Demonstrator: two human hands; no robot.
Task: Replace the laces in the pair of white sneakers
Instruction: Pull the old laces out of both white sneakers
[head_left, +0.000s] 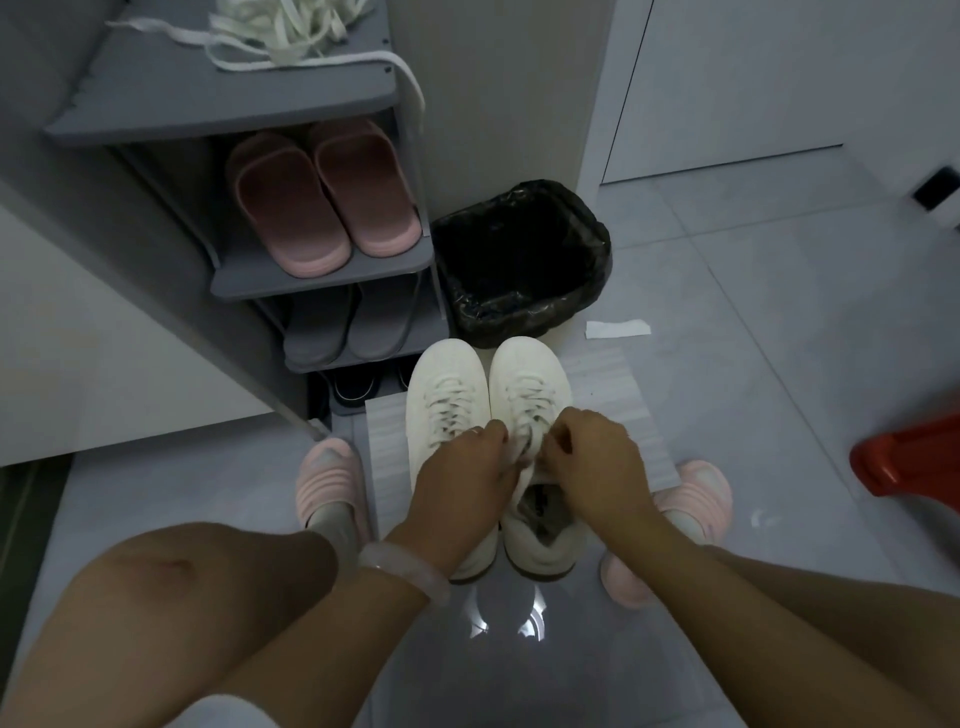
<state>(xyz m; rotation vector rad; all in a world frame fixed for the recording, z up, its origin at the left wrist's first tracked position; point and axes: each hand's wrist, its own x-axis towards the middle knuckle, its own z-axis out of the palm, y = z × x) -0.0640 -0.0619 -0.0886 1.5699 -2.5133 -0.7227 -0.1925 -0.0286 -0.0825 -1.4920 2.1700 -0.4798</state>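
Two white sneakers stand side by side on a pale striped mat (618, 395) on the floor, toes pointing away from me. The left sneaker (444, 384) is laced. Over the right sneaker (527, 379), my left hand (460, 478) and my right hand (597, 460) meet at the top eyelets, each pinching an end of its white lace (524, 452). A loose heap of white laces (291, 26) lies on the top shelf of the grey shoe rack, with one strand hanging over its edge.
The grey shoe rack (322, 280) at left holds pink slippers (322, 197), grey slippers and dark shoes. A bin with a black liner (519, 260) stands behind the sneakers. A paper scrap (618, 329) lies on the tiles. A red stool (909, 457) is at right. My feet in pink slippers flank the mat.
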